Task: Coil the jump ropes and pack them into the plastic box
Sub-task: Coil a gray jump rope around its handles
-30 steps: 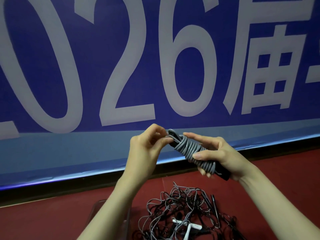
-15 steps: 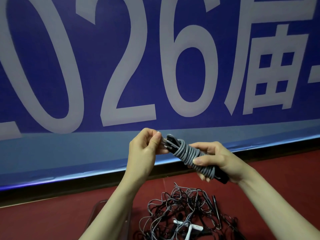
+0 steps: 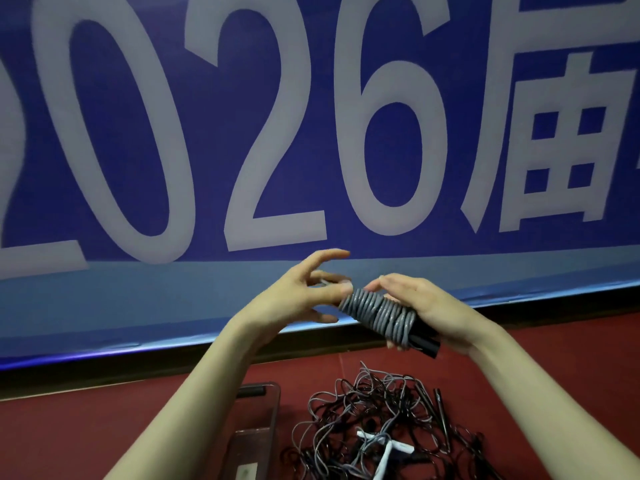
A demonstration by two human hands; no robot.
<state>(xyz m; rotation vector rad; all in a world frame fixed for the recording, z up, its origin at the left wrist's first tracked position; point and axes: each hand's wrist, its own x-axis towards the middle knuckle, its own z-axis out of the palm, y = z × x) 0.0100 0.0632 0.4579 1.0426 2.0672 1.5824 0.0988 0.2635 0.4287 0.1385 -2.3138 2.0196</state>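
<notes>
A: We hold the coiled rope (image 3: 379, 315) in our right hand (image 3: 427, 306); left hand (image 3: 304, 292) spread wide, fingertips at its end

B: Next we tuck it, then lower it into the box (image 3: 268, 410) at seven o'clock

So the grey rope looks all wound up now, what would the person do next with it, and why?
Probably lower the wound grey rope into the clear plastic box at lower left. Its coils sit tight around the black handles, the right hand grips it, the left hand has its fingers spread, and a tangled pile of ropes waits.
</notes>
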